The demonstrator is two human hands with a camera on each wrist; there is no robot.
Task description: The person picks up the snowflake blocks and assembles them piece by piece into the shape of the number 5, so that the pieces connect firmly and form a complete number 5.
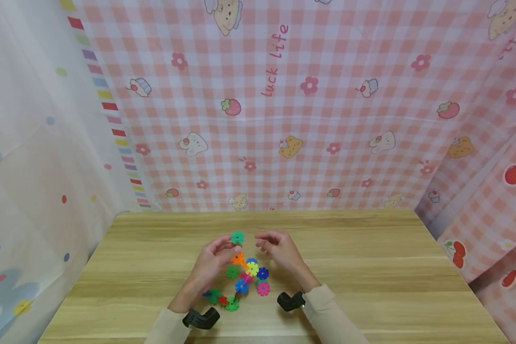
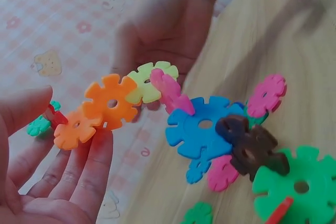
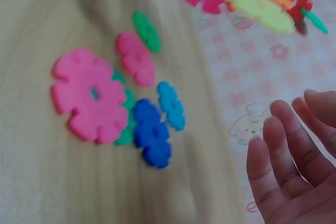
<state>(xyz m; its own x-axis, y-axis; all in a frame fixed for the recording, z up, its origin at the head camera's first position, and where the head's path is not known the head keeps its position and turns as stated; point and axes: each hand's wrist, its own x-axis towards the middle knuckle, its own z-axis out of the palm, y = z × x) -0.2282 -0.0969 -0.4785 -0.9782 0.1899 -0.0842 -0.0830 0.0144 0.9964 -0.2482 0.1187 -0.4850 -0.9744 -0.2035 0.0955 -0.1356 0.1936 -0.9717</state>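
My left hand (image 1: 210, 260) holds one end of a chain of notched plastic flower discs. In the left wrist view an orange disc (image 2: 122, 113) lies against its fingers, and a small green disc (image 2: 39, 125) and a red one sit near the thumb. The chain runs on through a yellow disc (image 2: 143, 92), a pink disc (image 2: 173, 95), a blue disc (image 2: 184, 129), a brown disc (image 2: 254, 150) and a large green disc (image 2: 283, 190). To the right of the chain, my right hand (image 1: 285, 251) is raised with loosely bent fingers and nothing in them.
Beside the chain on the wooden table (image 1: 370, 267) lie loose discs: pink (image 3: 79, 108), dark blue (image 3: 149, 142), light blue (image 3: 170, 103) and green (image 3: 147, 32). Black wrist mounts (image 1: 203, 319) sit on both forearms. A pink checked curtain (image 1: 339, 110) hangs behind the table.
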